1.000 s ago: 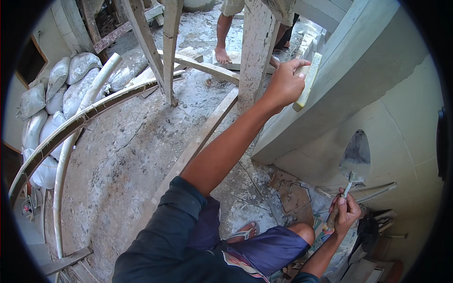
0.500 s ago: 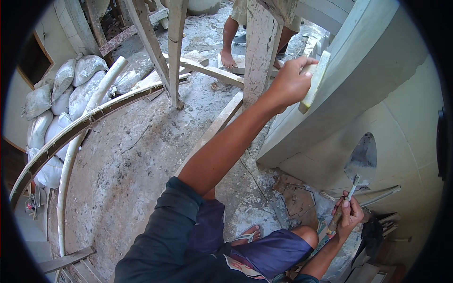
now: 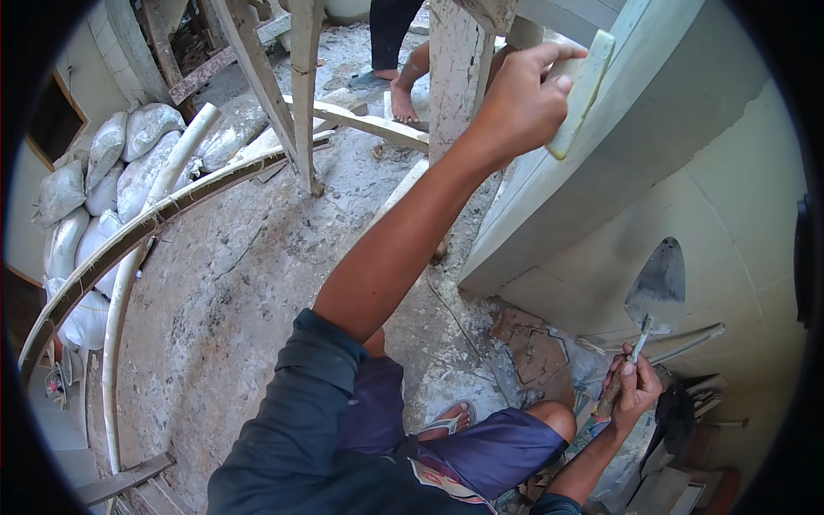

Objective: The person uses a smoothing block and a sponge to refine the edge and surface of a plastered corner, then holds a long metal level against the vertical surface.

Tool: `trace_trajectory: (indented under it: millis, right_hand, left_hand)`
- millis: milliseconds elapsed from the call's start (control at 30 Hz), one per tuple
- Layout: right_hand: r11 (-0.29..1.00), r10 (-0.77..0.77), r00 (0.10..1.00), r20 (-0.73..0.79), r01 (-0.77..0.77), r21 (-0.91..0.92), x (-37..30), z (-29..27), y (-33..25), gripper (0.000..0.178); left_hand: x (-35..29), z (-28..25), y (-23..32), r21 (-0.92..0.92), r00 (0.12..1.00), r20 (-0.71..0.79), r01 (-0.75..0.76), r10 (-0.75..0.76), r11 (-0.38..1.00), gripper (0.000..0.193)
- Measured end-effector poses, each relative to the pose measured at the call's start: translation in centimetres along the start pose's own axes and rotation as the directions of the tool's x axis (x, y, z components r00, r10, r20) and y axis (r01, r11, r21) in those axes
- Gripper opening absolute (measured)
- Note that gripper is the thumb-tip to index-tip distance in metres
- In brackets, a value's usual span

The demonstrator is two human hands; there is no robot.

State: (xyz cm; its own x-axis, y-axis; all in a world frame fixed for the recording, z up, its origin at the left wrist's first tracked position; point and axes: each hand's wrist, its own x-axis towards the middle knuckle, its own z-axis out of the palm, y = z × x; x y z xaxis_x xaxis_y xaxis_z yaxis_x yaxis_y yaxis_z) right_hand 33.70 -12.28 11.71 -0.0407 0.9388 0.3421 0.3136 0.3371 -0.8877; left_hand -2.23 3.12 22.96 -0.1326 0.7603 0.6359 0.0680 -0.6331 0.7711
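**Plaster work at the curved wall: float and trowel both in hand**

At the pale curved wall [image 3: 652,146], the person crouches on the rough concrete floor [image 3: 223,326] with both arms out. The left hand [image 3: 519,103] is raised high, its fingers [image 3: 558,56] closed around the back of a pale rectangular float [image 3: 582,93], which lies flat against the upper band of the wall. The float stands tilted, its long edge following the slope of that band.

The right hand [image 3: 633,390] is held low, near the person's bent knee. Its fingers are wrapped around the wooden handle of a pointed trowel [image 3: 657,279]. The blade points upward and lies against, or just in front of, the lower part of the wall; which of the two cannot be told. The blade carries grey mortar.

Behind the left arm stands a worn timber post [image 3: 451,81], with slanted wooden props [image 3: 300,94] to its left. Another person's bare foot [image 3: 402,101] rests on the floor beyond the post. Filled sacks [image 3: 103,172] are stacked at the far left, beside a long curved white pipe [image 3: 129,275].
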Motion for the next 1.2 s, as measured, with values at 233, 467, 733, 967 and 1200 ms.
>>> trace_trajectory:
  millis: [233,467,733,967,1200]
  right_hand:
    - [1.0,0.001,1.0,0.008,-0.001,0.009,0.1,-0.5,-0.1,0.038]
    - [1.0,-0.002,1.0,-0.02,0.002,0.006,-0.3,-1.2,0.2,0.038]
    - [1.0,0.019,1.0,0.014,-0.019,0.018,-0.1,-1.1,0.4,0.036]
    - [0.997,-0.007,1.0,-0.006,0.007,0.073,0.8,0.1,1.6,0.037]
    - [0.997,0.039,0.999,0.02,-0.04,0.059,0.6,0.1,1.5,0.038]
  left_hand:
    - [-1.0,2.4,-2.1,-0.012,1.0,-0.008,0.02,-0.02,1.0,0.034]
    - [-0.9,1.7,-0.3,0.054,0.995,-0.049,-0.082,0.084,0.995,0.033]
    - [-2.1,2.3,-3.4,-0.063,0.974,0.021,0.226,-0.225,0.972,0.036]
    - [1.5,1.7,2.3,-0.18,1.0,0.02,-0.016,0.02,0.983,0.035]
    - [-6.1,1.0,-6.7,-0.009,0.941,-0.028,0.338,-0.338,0.941,0.035]
